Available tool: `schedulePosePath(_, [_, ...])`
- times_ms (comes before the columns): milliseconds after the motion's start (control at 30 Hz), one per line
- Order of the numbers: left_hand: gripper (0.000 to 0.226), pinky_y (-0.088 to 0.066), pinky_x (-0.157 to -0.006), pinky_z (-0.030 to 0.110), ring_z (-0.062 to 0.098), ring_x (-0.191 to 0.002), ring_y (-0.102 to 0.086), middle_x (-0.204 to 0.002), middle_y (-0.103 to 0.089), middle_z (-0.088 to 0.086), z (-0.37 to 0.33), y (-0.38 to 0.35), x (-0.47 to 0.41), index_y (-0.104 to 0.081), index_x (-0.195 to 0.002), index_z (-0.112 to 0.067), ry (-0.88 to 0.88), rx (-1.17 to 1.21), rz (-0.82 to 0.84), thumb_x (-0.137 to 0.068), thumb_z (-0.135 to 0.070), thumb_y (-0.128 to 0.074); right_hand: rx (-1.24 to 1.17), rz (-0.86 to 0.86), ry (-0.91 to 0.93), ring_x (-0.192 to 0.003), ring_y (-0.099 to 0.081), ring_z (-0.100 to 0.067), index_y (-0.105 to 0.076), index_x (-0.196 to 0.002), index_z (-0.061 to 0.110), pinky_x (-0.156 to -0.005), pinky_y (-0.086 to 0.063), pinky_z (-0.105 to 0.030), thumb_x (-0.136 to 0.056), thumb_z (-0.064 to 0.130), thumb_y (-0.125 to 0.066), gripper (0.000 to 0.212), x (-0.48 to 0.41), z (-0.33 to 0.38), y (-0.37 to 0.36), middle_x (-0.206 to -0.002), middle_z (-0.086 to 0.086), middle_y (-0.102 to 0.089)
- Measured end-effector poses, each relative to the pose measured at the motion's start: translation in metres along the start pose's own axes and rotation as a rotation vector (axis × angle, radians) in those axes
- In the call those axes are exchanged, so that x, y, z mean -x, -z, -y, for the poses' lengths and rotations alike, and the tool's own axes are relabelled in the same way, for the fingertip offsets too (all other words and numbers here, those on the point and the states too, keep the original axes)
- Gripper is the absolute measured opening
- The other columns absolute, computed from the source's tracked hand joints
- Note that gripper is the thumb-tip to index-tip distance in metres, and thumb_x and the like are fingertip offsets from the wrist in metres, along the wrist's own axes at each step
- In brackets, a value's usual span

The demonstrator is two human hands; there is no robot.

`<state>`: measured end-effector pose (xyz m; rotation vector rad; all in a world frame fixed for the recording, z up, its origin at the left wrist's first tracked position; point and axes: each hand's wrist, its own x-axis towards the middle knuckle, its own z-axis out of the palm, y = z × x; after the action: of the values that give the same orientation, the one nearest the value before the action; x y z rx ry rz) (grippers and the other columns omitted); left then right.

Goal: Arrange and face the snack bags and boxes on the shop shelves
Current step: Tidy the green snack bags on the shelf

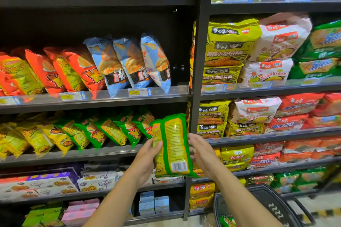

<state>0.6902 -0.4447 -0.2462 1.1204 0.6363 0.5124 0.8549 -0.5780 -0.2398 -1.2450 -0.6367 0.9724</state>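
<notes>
Left hand (147, 158) and right hand (201, 153) grip, fingers (156, 149) curled round either edge, a green snack bag (173, 145) held upright with its barcode side toward the camera, in front of the shelf (73, 154) carrying a row of green bags (110, 131).

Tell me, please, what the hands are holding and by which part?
A green snack bag, held upright by its side edges: the left hand grips the left edge, the right hand the right edge.
</notes>
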Motion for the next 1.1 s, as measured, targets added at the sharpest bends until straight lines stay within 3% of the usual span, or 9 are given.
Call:
schedulePosePath(100, [0.047,-0.055,-0.100,0.050,0.035,-0.126,-0.066,-0.135,-0.070,0.017,0.005,0.011,0.000,-0.060,-0.141,-0.013,0.049,0.112,0.007,-0.097,-0.030,-0.061,-0.054,-0.007,0.017,-0.100,-0.070,-0.025,-0.061,-0.131,0.009,-0.092,-0.054,-0.048,-0.068,0.071,-0.079,0.090,0.001,0.005,0.005,-0.114,-0.010,-0.074])
schedulePosePath(233, [0.047,-0.056,-0.098,0.048,0.035,-0.127,-0.065,-0.138,-0.068,0.018,0.011,0.018,0.002,-0.060,-0.142,-0.013,0.057,0.122,0.003,-0.099,-0.032,-0.059,-0.026,0.021,0.012,-0.104,-0.071,-0.025,-0.060,-0.133,0.012,-0.094,-0.056,-0.046,-0.080,0.065,-0.073,0.076,0.004,0.006,0.004,-0.120,-0.011,-0.073])
schedulePosePath(367, [0.044,-0.055,-0.099,0.049,0.031,-0.122,-0.068,-0.133,-0.071,0.015,0.009,0.013,0.006,-0.061,-0.139,-0.014,0.004,0.075,0.016,-0.097,-0.026,-0.063,0.264,0.107,0.000,-0.118,-0.069,-0.010,-0.055,-0.140,0.025,-0.090,-0.059,-0.030,-0.088,0.051,-0.074,0.061,0.011,0.009,-0.005,-0.130,0.005,-0.070])
schedulePosePath(433, [0.040,-0.053,-0.103,0.050,0.028,-0.123,-0.069,-0.131,-0.073,0.010,0.006,0.012,0.009,-0.061,-0.137,-0.017,-0.030,0.001,0.031,-0.097,-0.018,-0.066,0.394,0.127,0.030,-0.119,-0.067,-0.007,-0.056,-0.137,0.032,-0.095,-0.059,-0.031,-0.087,0.038,-0.081,0.056,0.010,0.008,-0.007,-0.128,0.011,-0.071])
schedulePosePath(567, [0.045,-0.058,-0.089,0.028,0.018,-0.118,-0.069,-0.120,-0.077,-0.002,0.001,0.012,0.014,-0.062,-0.128,-0.021,-0.109,-0.239,0.006,-0.091,-0.001,-0.077,0.559,0.056,0.114,-0.114,-0.067,-0.005,-0.057,-0.130,0.035,-0.094,-0.055,-0.022,-0.084,0.015,-0.085,0.058,0.007,0.002,0.000,-0.121,0.013,-0.071])
schedulePosePath(667, [0.062,-0.058,-0.087,0.024,0.008,-0.114,-0.069,-0.120,-0.075,-0.006,-0.002,0.011,0.019,-0.060,-0.129,-0.030,-0.180,-0.398,0.029,-0.081,0.000,-0.086,0.638,0.050,0.183,-0.115,-0.065,-0.006,-0.059,-0.129,0.034,-0.094,-0.053,-0.020,-0.082,0.010,-0.085,0.059,0.004,-0.001,0.006,-0.118,0.016,-0.070])
schedulePosePath(800, [0.062,-0.055,-0.085,0.015,-0.001,-0.111,-0.066,-0.114,-0.071,-0.022,-0.001,0.008,0.021,-0.060,-0.125,-0.031,-0.229,-0.473,0.048,-0.080,0.003,-0.086,0.639,0.068,0.263,-0.117,-0.063,0.000,-0.056,-0.131,0.030,-0.097,-0.052,-0.017,-0.084,0.010,-0.085,0.059,0.007,-0.002,0.010,-0.118,0.015,-0.069])
schedulePosePath(1000, [0.058,-0.055,-0.090,0.017,-0.003,-0.114,-0.067,-0.114,-0.073,-0.029,-0.012,0.004,0.024,-0.056,-0.127,-0.039,-0.202,-0.466,0.064,-0.086,-0.011,-0.086,0.584,0.065,0.178,-0.116,-0.067,-0.010,-0.059,-0.132,0.032,-0.097,-0.054,-0.028,-0.082,0.016,-0.086,0.060,0.008,0.003,0.019,-0.121,0.014,-0.072])
schedulePosePath(1100, [0.063,-0.055,-0.103,0.033,0.012,-0.126,-0.065,-0.129,-0.072,-0.013,-0.018,0.002,0.021,-0.056,-0.140,-0.027,-0.198,-0.395,0.086,-0.085,-0.026,-0.086,0.438,0.082,0.126,-0.120,-0.067,-0.011,-0.057,-0.135,0.034,-0.101,-0.055,-0.034,-0.086,0.020,-0.085,0.058,0.012,0.011,0.020,-0.126,0.011,-0.072])
